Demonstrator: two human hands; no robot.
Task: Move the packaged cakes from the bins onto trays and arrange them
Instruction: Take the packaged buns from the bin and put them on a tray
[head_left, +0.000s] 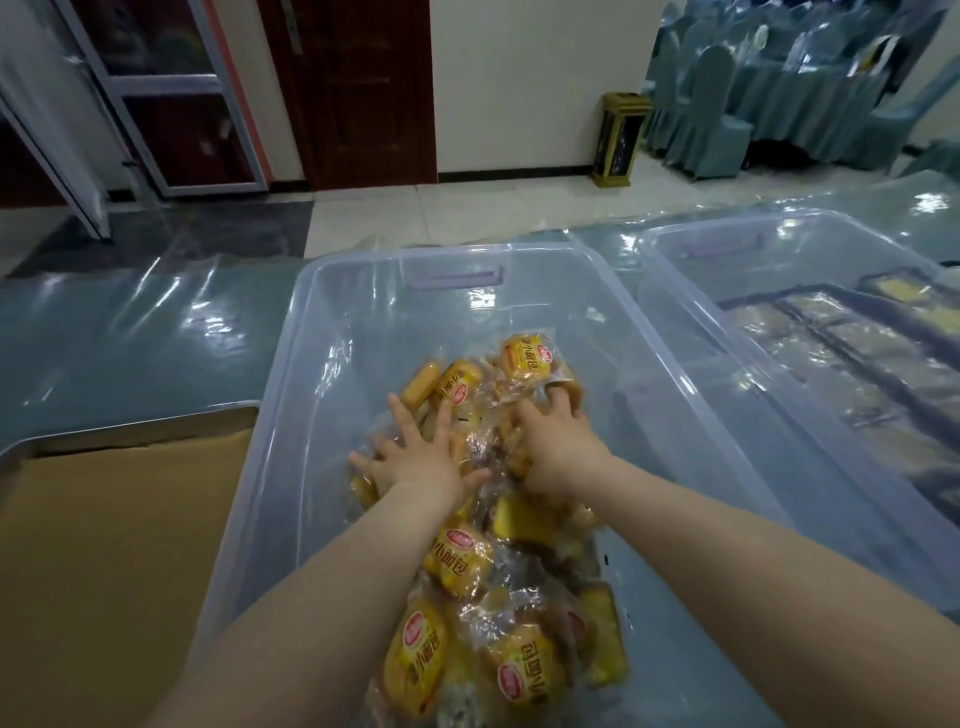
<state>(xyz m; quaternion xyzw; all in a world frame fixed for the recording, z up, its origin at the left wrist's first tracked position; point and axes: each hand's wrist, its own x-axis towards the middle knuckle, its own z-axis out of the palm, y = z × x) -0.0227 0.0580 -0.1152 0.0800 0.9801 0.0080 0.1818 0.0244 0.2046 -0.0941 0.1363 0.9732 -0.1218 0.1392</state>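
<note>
Wrappers were the worry: the packaged cakes (457, 561) lay heaped loose along the floor of the clear bin (332, 322), from its near end out to my hands, and their film looked slick. My left hand (415, 457) lay flat on the heap with fingers spread, holding nothing. My right hand (556, 452) had its fingers curled over packets at the pile's far edge. I judged that a scoop with so loose a hold could let packets slide out between my palms on the way up, while squeezing harder would likely crush the soft cake inside. The bin wall stood high, so a low lift might catch a packet on it.

Just left of the bin sat a metal tray (104, 427) lined with brown card (119, 545), with no cakes on the part I could see. Both rested on a table under glossy, rumpled clear sheeting (130, 338). A second bin (779, 228) stood to the right, holding darker packets in rows. Beyond were pale floor tiles (467, 208), a dark wooden door (353, 93), a gold-trimmed litter stand (621, 137) and blue-covered chairs (711, 114).
</note>
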